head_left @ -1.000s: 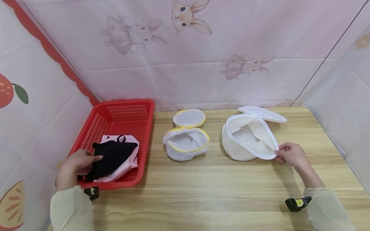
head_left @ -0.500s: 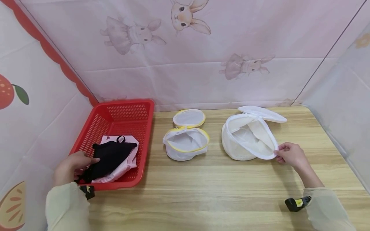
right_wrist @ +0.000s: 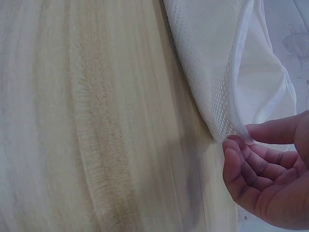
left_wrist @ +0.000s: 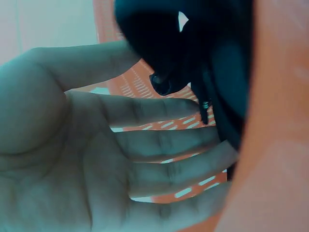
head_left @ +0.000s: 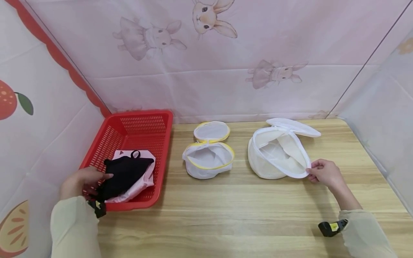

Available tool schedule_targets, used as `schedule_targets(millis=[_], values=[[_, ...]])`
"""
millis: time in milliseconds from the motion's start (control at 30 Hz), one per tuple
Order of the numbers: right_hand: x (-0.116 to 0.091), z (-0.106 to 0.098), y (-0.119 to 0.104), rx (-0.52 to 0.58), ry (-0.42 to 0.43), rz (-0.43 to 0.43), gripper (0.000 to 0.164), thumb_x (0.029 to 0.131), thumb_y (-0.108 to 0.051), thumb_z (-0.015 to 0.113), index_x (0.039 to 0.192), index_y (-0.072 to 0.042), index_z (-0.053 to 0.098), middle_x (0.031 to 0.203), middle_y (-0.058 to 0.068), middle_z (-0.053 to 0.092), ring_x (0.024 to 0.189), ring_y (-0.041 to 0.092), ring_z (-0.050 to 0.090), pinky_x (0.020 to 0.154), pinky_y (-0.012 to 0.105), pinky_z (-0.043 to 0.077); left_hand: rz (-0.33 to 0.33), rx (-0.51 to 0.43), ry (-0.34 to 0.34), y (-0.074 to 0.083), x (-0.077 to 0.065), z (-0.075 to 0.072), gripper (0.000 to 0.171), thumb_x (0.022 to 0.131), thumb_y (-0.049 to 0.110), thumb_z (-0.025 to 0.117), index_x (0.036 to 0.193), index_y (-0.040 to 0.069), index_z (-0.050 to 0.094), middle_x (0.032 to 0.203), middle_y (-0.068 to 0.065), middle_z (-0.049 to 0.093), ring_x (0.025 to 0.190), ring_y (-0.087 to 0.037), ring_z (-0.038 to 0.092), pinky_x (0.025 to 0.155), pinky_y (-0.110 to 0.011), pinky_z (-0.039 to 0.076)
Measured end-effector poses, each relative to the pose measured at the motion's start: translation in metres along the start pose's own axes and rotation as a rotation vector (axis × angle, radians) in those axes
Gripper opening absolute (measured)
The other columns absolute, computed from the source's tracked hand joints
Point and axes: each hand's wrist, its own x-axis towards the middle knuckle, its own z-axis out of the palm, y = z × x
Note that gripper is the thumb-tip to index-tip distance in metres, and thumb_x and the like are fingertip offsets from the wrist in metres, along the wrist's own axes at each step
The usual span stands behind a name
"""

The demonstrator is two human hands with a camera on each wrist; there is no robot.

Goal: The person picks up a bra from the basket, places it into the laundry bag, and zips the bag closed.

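Observation:
In the head view, my left hand (head_left: 86, 179) reaches over the near left side of the red plastic basket (head_left: 167, 143). Its thumb lies on a black garment (head_left: 126, 176) with a small strap loop. The left wrist view shows the other fingers (left_wrist: 166, 145) stretched nearly straight beside the black cloth (left_wrist: 149, 29). Beneath that garment is a pale pink cloth (head_left: 149, 179). My right hand (head_left: 326, 173) pinches the rim of a white mesh laundry bag (head_left: 262, 165) between thumb and fingers. That bag's mouth gapes, with its round lid (head_left: 295, 127) folded back behind.
Between the basket and the white bag stands a smaller mesh laundry bag (head_left: 206, 172) with yellow trim, its lid (head_left: 211, 131) flipped back. All stand on a wooden table (head_left: 232, 215). A pink rabbit-print curtain (head_left: 209, 89) hangs behind, with side panels left and right.
My left hand has shifted slightly left over the basket's near corner, its thumb staying at the black garment. The right hand keeps its pinch on the white bag's rim.

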Motion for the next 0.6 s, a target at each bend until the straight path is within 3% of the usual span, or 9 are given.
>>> schedule_targets(millis=[133,267,433,600], values=[[-0.0001,-0.0002,-0.0007,-0.004,0.001,-0.002,0.021,0.086,0.001,0.055,0.098,0.017,0.046,0.069,0.008,0.062,0.058,0.016,0.06,0.055,0.029,0.053,0.001,-0.066,0.002,0.0008,-0.0022,-0.0003,0.056,0.092,0.03,0.05,0.118,-0.015,0.027,0.103,-0.031,0.045,0.083,-0.035,0.059,0.071,-0.049,0.051],[-0.0003,-0.0005,-0.0018,-0.005,0.001,-0.003,0.02,0.086,0.001,0.055,0.097,0.016,0.046,0.068,0.008,0.061,0.058,0.015,0.06,0.055,0.029,0.053,0.027,-0.091,0.012,0.0017,-0.0031,0.0002,0.037,0.092,0.029,0.052,0.1,-0.006,0.042,0.09,-0.019,0.051,0.079,-0.028,0.059,0.069,-0.044,0.052],[-0.0003,-0.0002,-0.0015,-0.007,0.0,0.005,0.021,0.086,0.001,0.055,0.097,0.016,0.046,0.068,0.007,0.061,0.058,0.015,0.06,0.055,0.029,0.053,0.037,-0.097,0.035,0.0031,0.0007,0.0011,0.023,0.091,0.024,0.053,0.08,0.005,0.048,0.076,-0.008,0.051,0.072,-0.022,0.056,0.064,-0.035,0.052],[0.0,-0.0004,-0.0022,-0.015,-0.002,0.005,0.021,0.086,0.001,0.055,0.097,0.016,0.046,0.068,0.007,0.061,0.058,0.015,0.06,0.054,0.029,0.053,0.052,-0.027,0.033,0.0082,0.0057,0.002,0.033,0.091,0.017,0.051,0.06,0.013,0.045,0.058,0.001,0.046,0.056,-0.013,0.051,0.053,-0.024,0.048]])
